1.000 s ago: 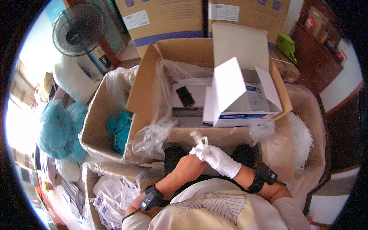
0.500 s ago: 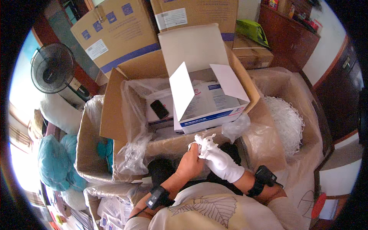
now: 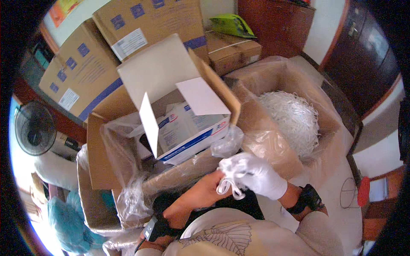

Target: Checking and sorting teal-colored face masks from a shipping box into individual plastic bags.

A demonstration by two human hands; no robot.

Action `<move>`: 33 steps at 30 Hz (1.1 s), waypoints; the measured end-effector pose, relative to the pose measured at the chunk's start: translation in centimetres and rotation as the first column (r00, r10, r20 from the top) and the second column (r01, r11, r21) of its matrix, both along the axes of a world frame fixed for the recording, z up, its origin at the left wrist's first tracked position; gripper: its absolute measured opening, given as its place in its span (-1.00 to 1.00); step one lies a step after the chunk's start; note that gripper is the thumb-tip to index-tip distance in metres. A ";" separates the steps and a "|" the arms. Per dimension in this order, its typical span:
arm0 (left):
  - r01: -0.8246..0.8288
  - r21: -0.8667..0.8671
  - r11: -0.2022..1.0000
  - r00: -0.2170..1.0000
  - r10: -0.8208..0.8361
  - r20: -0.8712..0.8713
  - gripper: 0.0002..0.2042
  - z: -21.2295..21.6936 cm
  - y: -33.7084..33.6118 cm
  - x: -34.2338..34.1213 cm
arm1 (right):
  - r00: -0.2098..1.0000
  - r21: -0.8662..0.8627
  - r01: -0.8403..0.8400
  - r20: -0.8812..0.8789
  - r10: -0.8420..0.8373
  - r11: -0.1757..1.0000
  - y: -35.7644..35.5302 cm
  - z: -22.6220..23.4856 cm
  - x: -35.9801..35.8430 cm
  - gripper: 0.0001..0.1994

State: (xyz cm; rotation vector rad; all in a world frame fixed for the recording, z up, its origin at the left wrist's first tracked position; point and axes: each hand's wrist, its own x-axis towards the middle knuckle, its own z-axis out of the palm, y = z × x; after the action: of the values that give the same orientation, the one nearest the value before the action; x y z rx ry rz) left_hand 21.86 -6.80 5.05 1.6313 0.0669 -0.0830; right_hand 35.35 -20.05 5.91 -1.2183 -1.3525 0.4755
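Note:
My left hand [image 3: 208, 186] is bare and closed, its fingertips pinching a bunch of soft white cord loops [image 3: 231, 186]. My right hand [image 3: 265, 178] wears a white glove and is closed on the other side of that bunch. Both hands meet in front of my body, just beyond my lap. Some of the loops dangle between them, and the glove partly hides the rest. Close by on the left stands an open white-and-blue carton [image 3: 190, 147], flaps raised, with printed packs [image 3: 175, 128] inside.
The carton rests in a large plastic-lined cardboard box [image 3: 100, 170]. To the right, another lined box [image 3: 331, 141] holds a heap of white strands [image 3: 294, 121]. Large closed cartons [image 3: 149, 25] are behind. A fan [image 3: 35, 128] and teal bundles [image 3: 64, 215] are on the left.
The view has swung right, so the boxes sit further left. Both hands still hold the white bunch, whose loops now hang lower between them. The dark phone is now mostly behind a flap.

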 end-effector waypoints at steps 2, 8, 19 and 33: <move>-0.099 -0.345 0.933 0.992 0.064 -0.111 -0.72 0.6 -0.1 1.5 | 0.958 -0.181 0.111 -0.243 -0.154 0.977 -1.2 1.8 0.7 -0.83; -0.055 -0.478 0.877 0.960 0.179 0.217 -0.62 1.6 -0.9 6.0 | 0.704 -0.185 0.269 -0.632 -0.324 0.945 -3.9 2.8 5.6 -0.81; -0.606 0.059 0.793 0.787 0.587 0.192 -0.79 -1.7 5.2 2.6 | 0.477 -0.506 0.861 0.838 -0.265 -0.050 -16.8 -5.6 26.3 -0.70; -0.853 0.322 0.411 0.514 0.557 0.652 -0.59 -1.0 9.6 -3.0 | 0.857 -0.218 0.123 0.515 0.007 0.968 15.3 -0.1 1.2 -0.73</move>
State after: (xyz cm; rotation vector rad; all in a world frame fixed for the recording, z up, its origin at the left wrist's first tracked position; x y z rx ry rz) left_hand 18.83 2.77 4.03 2.0925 0.5123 1.1575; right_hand 36.55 -4.76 5.77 -1.6680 -1.7357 0.2840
